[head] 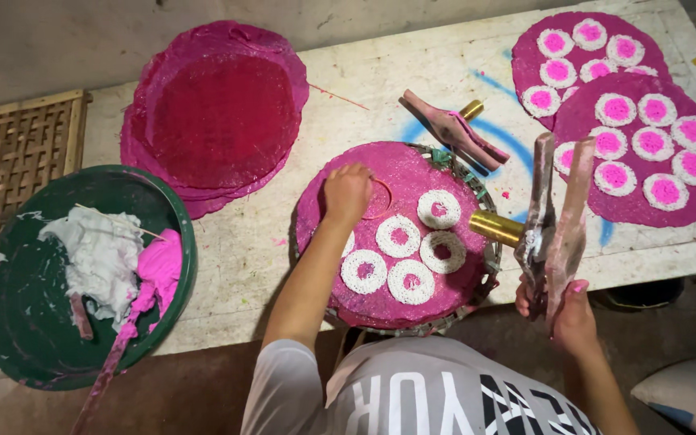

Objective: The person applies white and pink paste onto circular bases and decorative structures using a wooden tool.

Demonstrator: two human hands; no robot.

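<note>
My left hand (347, 191) rests with curled fingers on a round pink woven mat (412, 173), beside a bare ring mark. Several white noodle-like rings with pink centres (399, 235) lie on that mat. My right hand (567, 312) grips the two long handles of a pink-stained press tool (553, 217), whose brass cylinder (495, 227) points at the mat's right edge. A second press of the same kind (454, 131) lies on the table behind the mat.
A green basin (10, 322) at the left holds white and pink dough and a stick. Empty pink mats (215, 113) are stacked at the back. Two mats filled with rings (646, 137) lie at the right. A wooden lattice (10, 153) stands far left.
</note>
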